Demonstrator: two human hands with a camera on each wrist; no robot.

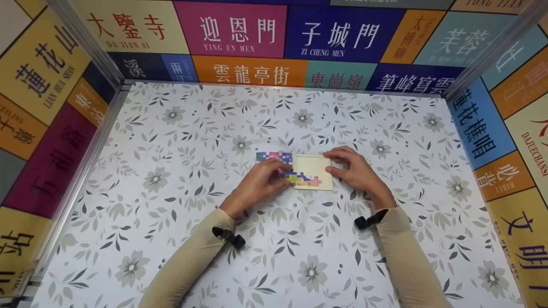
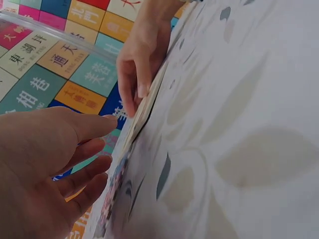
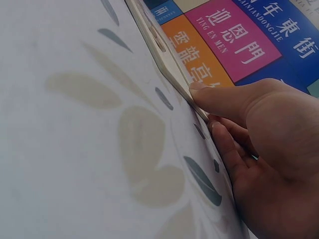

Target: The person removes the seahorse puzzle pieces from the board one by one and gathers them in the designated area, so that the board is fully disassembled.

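A square, pale wooden puzzle tray (image 1: 311,163) lies flat on the table, with several joined jigsaw pieces (image 1: 310,180) along its near edge. On its right side, my right hand (image 1: 353,171) holds the tray between thumb and fingers; the right wrist view has the thumb (image 3: 214,97) against the tray's rim. My left hand (image 1: 263,177) hovers at the tray's left edge, thumb and fingers apart, and nothing shows between them in the left wrist view. Beyond those fingers, more colourful jigsaw pieces (image 1: 274,155) lie left of the tray, partly hidden by the hand.
The tabletop (image 1: 205,141) has a white covering with grey flowers and leaves. Upright panels with coloured signs (image 1: 242,36) border it at the back and on both sides. Metal rails (image 1: 85,141) run along the panel edges.
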